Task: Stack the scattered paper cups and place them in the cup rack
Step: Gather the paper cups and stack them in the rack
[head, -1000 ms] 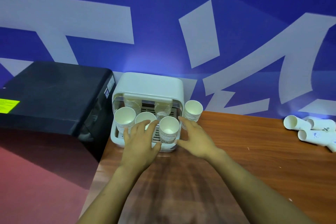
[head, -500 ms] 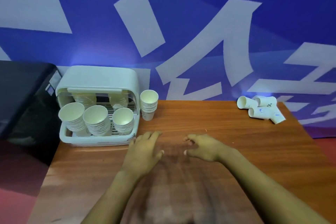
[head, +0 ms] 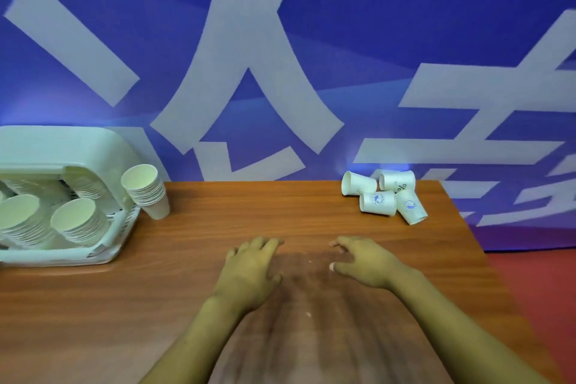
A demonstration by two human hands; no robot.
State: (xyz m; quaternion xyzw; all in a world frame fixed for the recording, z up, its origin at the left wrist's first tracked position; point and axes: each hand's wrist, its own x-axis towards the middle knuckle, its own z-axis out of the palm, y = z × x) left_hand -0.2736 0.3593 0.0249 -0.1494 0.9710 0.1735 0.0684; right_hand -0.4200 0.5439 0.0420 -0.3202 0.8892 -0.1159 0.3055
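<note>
Head view, step in hand: by my reckoning, going for the loose cups (head: 384,196) lying tipped over in a huddle at the upper right of the frame, near the desk's (head: 218,227) far right corner.
Head view, how to do it well: I'd take one cup by its wall, stand it mouth up, and nest the others into it straight so no rim crumples; thin paper dents under a hard squeeze.
Head view, cup rack (head: 62,196): at the left edge of the frame, several stacks standing in it; one more stack (head: 146,190) leans just beside its right wall, outside it.
Head view, left hand (head: 252,271): lower centre, fingers spread and loose, empty, palm low over the desk; whether it touches I cannot tell.
Head view, right hand (head: 364,262): right of it, fingers lightly bent, empty, well short of the cups.
</note>
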